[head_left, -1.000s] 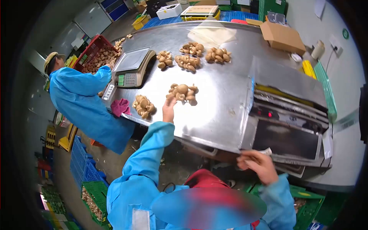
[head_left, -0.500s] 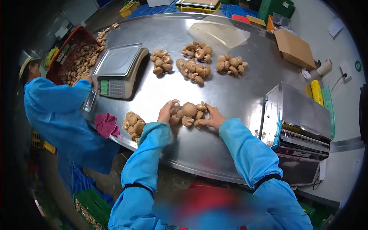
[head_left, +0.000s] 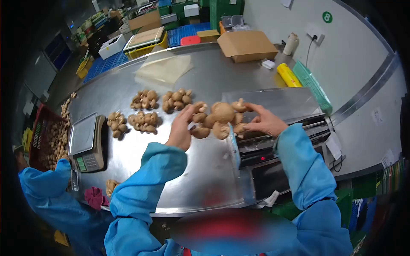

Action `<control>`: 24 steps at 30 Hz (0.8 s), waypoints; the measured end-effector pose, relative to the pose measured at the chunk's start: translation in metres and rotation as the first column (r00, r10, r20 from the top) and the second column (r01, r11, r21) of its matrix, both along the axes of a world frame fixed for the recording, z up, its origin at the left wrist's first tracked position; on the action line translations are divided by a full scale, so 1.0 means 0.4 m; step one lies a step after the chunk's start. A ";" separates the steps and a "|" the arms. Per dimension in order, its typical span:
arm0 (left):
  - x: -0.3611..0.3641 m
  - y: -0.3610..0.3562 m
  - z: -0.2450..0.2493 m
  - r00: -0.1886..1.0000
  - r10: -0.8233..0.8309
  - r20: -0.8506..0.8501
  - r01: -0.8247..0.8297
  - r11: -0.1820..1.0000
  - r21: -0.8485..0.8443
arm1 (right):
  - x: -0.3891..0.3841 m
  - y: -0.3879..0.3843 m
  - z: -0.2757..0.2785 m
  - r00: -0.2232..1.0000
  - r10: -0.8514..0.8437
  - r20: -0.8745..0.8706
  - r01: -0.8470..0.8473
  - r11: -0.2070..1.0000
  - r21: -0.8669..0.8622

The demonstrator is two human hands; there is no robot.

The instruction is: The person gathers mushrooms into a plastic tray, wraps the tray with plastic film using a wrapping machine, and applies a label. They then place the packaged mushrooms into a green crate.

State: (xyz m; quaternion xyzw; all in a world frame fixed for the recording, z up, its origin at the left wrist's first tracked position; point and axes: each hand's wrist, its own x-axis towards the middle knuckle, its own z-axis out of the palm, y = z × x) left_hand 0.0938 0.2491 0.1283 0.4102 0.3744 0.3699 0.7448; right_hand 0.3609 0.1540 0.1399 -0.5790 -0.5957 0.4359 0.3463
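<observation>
A cluster of brown shiitake mushrooms (head_left: 222, 113) is held between my two hands, in front of and partly over the left edge of the film-wrapping machine (head_left: 279, 141). My left hand (head_left: 180, 129) curls round the cluster's left side, its fingers against the outer mushrooms. On the right side, my right hand (head_left: 267, 121) grips with thumb and fingers at the mushroom caps. Whatever supports the mushrooms from below is hidden by them. Several other mushroom piles (head_left: 144, 121) lie on the steel table (head_left: 188, 175) to the left of my hands.
A digital scale (head_left: 87, 141) stands at the left, beside a red crate (head_left: 39, 132) of mushrooms. A co-worker in a blue sleeve (head_left: 45, 181) is there. Clear film (head_left: 166, 68), a cardboard box (head_left: 247, 45) and a yellow roll (head_left: 288, 75) lie toward the back; a magenta cloth (head_left: 95, 198) is near the front edge.
Both hands have carried the mushroom cluster from the table's front to the right, up to the wrapping machine. The camera view has turned right as well.
</observation>
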 end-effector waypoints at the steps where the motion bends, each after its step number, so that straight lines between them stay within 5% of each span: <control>1: 0.076 0.000 -0.001 1.000 -0.014 0.010 0.015 0.999 -0.039 | 0.074 -0.010 0.011 0.998 -0.002 -0.069 -0.003 0.998 -0.066; 8: 0.470 -0.040 -0.019 0.999 -0.040 0.006 0.041 0.981 -0.191 | 0.453 -0.047 -0.047 0.987 -0.077 -0.138 0.043 0.971 -0.234; 13: 0.506 -0.060 -0.056 0.995 -0.031 -0.097 0.011 0.980 -0.201 | 0.571 -0.099 -0.057 0.991 -0.061 -0.117 0.038 0.981 -0.192; 15: 0.434 -0.079 -0.048 0.976 -0.044 -0.215 0.035 0.998 -0.045 | 0.610 -0.155 -0.019 0.995 -0.099 -0.011 0.098 0.992 -0.081; 16: 0.385 -0.101 -0.030 0.941 -0.036 -0.338 0.089 0.986 0.144 | 0.640 -0.196 0.001 0.984 -0.032 0.175 0.033 0.999 -0.007; 17: 0.322 -0.110 -0.055 0.869 0.049 -0.493 0.226 0.846 0.483 | 0.672 -0.230 0.010 0.934 0.021 0.357 -0.045 0.997 0.058; 18: 0.269 -0.139 -0.035 0.748 0.163 -0.643 0.404 0.658 0.636 | 0.692 -0.258 0.007 0.935 0.034 0.354 -0.058 0.997 0.057; 19: 0.233 -0.155 -0.010 0.660 0.223 -0.718 0.586 0.445 0.677 | 0.705 -0.284 -0.001 0.805 0.116 0.581 -0.246 0.958 0.150; 20: 0.213 -0.171 0.005 0.568 0.304 -0.765 0.743 0.211 0.635 | 0.709 -0.298 -0.006 0.618 0.142 0.774 -0.440 0.878 0.190; 21: 0.215 -0.177 0.011 0.558 0.309 -0.770 0.744 0.223 0.629 | 0.703 -0.297 -0.005 0.621 0.153 0.769 -0.450 0.872 0.190; 23: 0.234 -0.164 0.029 0.412 0.338 -0.846 0.906 -0.251 0.340 | 0.676 -0.283 -0.004 0.329 0.217 0.919 -0.647 0.761 0.051; 24: 0.252 -0.167 0.027 0.381 0.316 -0.869 0.915 -0.261 0.306 | 0.675 -0.268 -0.011 0.331 0.215 0.919 -0.653 0.755 0.059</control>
